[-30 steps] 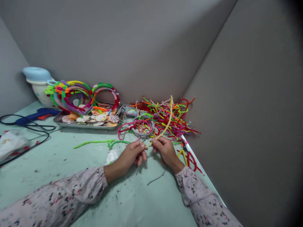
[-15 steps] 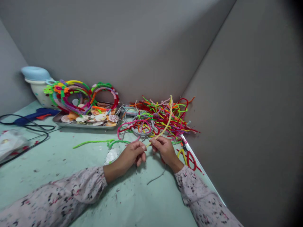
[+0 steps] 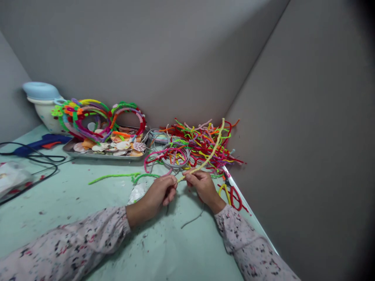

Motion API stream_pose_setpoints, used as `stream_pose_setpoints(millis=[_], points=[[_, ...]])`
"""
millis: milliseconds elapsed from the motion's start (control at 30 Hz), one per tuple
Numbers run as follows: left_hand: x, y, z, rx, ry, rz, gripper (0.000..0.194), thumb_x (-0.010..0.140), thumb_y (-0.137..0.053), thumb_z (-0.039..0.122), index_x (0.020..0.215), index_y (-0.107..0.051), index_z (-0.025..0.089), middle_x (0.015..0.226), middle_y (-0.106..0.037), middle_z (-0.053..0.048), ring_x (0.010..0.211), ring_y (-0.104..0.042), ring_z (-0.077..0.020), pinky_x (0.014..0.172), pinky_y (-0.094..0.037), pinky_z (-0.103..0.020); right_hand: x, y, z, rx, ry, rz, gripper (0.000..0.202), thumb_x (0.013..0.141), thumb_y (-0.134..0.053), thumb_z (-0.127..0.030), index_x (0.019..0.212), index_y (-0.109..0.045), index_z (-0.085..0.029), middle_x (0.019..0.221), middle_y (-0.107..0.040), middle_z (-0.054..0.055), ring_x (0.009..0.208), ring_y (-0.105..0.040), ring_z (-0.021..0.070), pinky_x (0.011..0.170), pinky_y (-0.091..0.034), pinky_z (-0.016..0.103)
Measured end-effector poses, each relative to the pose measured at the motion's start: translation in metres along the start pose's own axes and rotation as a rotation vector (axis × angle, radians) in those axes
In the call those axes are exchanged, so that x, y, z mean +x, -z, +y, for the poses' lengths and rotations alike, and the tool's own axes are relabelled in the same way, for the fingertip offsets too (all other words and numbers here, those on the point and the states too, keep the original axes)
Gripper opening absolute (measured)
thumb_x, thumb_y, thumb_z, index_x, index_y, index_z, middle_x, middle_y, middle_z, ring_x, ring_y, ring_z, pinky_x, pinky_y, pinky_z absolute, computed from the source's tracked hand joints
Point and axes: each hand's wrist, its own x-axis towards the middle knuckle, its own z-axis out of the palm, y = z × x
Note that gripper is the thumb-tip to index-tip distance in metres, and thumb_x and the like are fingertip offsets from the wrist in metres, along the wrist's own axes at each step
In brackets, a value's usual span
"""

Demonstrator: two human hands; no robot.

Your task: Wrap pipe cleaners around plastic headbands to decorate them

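Between my hands runs a pale yellow pipe cleaner (image 3: 215, 147), its long free part curving up to the right. My left hand (image 3: 162, 193) is closed on its lower end. My right hand (image 3: 202, 185) pinches it a little farther along between thumb and fingers. A thin grey wire (image 3: 193, 221) hangs or lies below my right hand; whether it is held there I cannot tell. Green pipe cleaners (image 3: 117, 178) lie left of my left hand, near a whitish crumpled piece (image 3: 137, 192). Beyond my hands spreads a tangled pile of coloured pipe cleaners (image 3: 202, 144).
A metal tray (image 3: 102, 156) holds shells, with fuzzy coloured headbands (image 3: 88, 119) standing on it. Coiled grey wire (image 3: 175, 158) lies beside it. At left are a blue glue gun (image 3: 41, 144), a black cord, a plastic bag (image 3: 13, 179) and a blue-lidded container (image 3: 43, 105). A wall closes off the right.
The pipe cleaner's free end has swung to the right and leans more. My left fingers have curled more tightly around its lower end. My right hand has barely moved.
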Motion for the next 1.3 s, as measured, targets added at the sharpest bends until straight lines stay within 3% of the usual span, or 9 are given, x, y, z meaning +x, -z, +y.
stream_pose_setpoints(millis=[100,200,367,467,633,800,967,1133,1300], points=[[-0.001,-0.003,0.003,-0.171,0.098,0.015,0.017,0.077,-0.045,0.028,0.064,-0.048,0.017,0.038,-0.038,0.007,0.030,-0.023,-0.0045,0.033,-0.015,-0.018,-0.001,-0.002,-0.003,0.010,0.010,0.008,0.021,0.078,-0.065,-0.038,0.082,-0.073,-0.019,0.062,-0.058,-0.001,0.054,-0.049,0.0114,0.052,-0.040,0.024],[-0.001,-0.004,0.004,-0.134,0.098,0.011,0.018,0.078,-0.045,0.030,0.065,-0.048,0.018,0.039,-0.039,0.007,0.031,-0.024,-0.0056,0.034,-0.015,-0.019,0.000,-0.001,-0.002,0.006,0.005,0.022,0.023,0.079,-0.064,-0.040,0.082,-0.073,-0.019,0.061,-0.058,-0.001,0.055,-0.050,0.0121,0.053,-0.041,0.025],[-0.001,0.003,0.006,0.357,-0.197,0.140,0.030,0.088,-0.045,0.041,0.069,-0.049,0.018,0.049,-0.046,0.004,0.043,-0.037,-0.0091,0.045,-0.027,-0.021,0.004,0.009,0.008,0.083,0.020,0.180,0.022,0.083,-0.059,-0.040,0.081,-0.066,-0.019,0.057,-0.056,-0.002,0.054,-0.050,0.0121,0.055,-0.041,0.025],[-0.001,0.008,0.005,0.730,-0.351,0.233,0.019,0.087,-0.049,0.035,0.076,-0.052,0.020,0.058,-0.051,0.003,0.054,-0.045,-0.0122,0.053,-0.030,-0.023,0.006,0.013,0.010,0.056,0.045,0.198,0.022,0.086,-0.056,-0.038,0.076,-0.062,-0.019,0.057,-0.055,-0.003,0.054,-0.050,0.0117,0.056,-0.040,0.025],[-0.004,0.014,-0.004,1.220,-0.339,0.199,0.022,0.081,-0.057,0.035,0.098,-0.056,0.022,0.068,-0.062,-0.003,0.060,-0.055,-0.0200,0.056,-0.027,-0.027,0.005,0.013,0.006,-0.049,0.072,0.177,0.024,0.086,-0.055,-0.036,0.070,-0.059,-0.019,0.057,-0.055,-0.003,0.056,-0.050,0.0117,0.058,-0.040,0.025],[-0.006,0.015,-0.012,1.419,-0.275,0.151,0.020,0.082,-0.052,0.029,0.098,-0.057,0.018,0.075,-0.065,-0.013,0.065,-0.061,-0.0279,0.060,-0.032,-0.031,0.006,0.014,0.004,-0.026,0.047,0.258,0.023,0.083,-0.057,-0.039,0.071,-0.058,-0.019,0.056,-0.054,-0.004,0.053,-0.049,0.0117,0.056,-0.040,0.025],[-0.004,0.016,-0.012,1.395,-0.273,0.141,0.026,0.079,-0.048,0.016,0.102,-0.058,0.018,0.074,-0.064,-0.011,0.064,-0.059,-0.0249,0.060,-0.031,-0.030,0.008,0.015,0.007,0.014,0.048,0.326,0.024,0.082,-0.057,-0.040,0.072,-0.057,-0.019,0.057,-0.054,-0.003,0.054,-0.049,0.0118,0.055,-0.040,0.025],[0.003,0.014,-0.002,0.971,-0.325,0.264,0.021,0.075,-0.052,0.015,0.093,-0.060,0.022,0.060,-0.056,0.002,0.053,-0.048,-0.0147,0.057,-0.028,-0.024,0.012,0.020,-0.002,0.038,0.096,0.415,0.027,0.084,-0.056,-0.042,0.069,-0.053,-0.020,0.057,-0.052,-0.003,0.054,-0.048,0.0119,0.056,-0.040,0.025],[0.006,0.014,0.006,0.712,-0.354,0.383,0.016,0.072,-0.054,0.020,0.086,-0.063,0.020,0.057,-0.051,0.004,0.054,-0.046,-0.0123,0.054,-0.030,-0.021,0.014,0.028,-0.024,0.040,0.178,0.453,0.023,0.084,-0.058,-0.040,0.071,-0.057,-0.021,0.063,-0.055,-0.003,0.059,-0.050,0.0123,0.061,-0.041,0.026]])
